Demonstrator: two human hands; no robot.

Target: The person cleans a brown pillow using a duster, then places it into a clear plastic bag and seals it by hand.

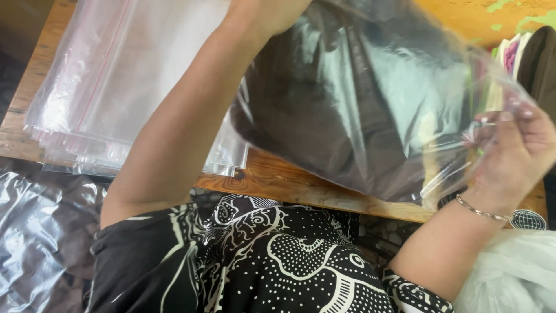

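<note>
clear, glossy plastic wraps a dark brown folded garment (347, 110), and this clear plastic bag (405, 75) is held up above the brown wooden counter (289, 182), tilted so that its lower edge hangs over the counter's near edge. the right hand (515, 153) is at the bag's right end, fingers (492, 124) curled and pinching the loose, crumpled film of the opening; a thin silver bracelet (480, 211) sits on that wrist. the left hand (272, 11) reaches up to the bag's upper left corner at the top edge of the view; most of it is cut off or hidden behind the film, so i cannot tell whether it is gripping the bag or only pressing against it. the left forearm crosses the middle of the view in front of the counter.

on the counter to the left lies a flat stack of empty clear zip bags (116, 87) with thin red seal lines, their edges fanned slightly at the near side. lower left, below the counter, sits crinkled clear plastic sheeting (40, 232) over something dark. the person wears a black top with a white dotted and swirled pattern (278, 255). at the lower right corner is a bundle of whitish translucent plastic (515, 272), and at the far right edge, behind the bag, a few folded fabrics in pale and dark colours (521, 52) rest on the counter.
</note>
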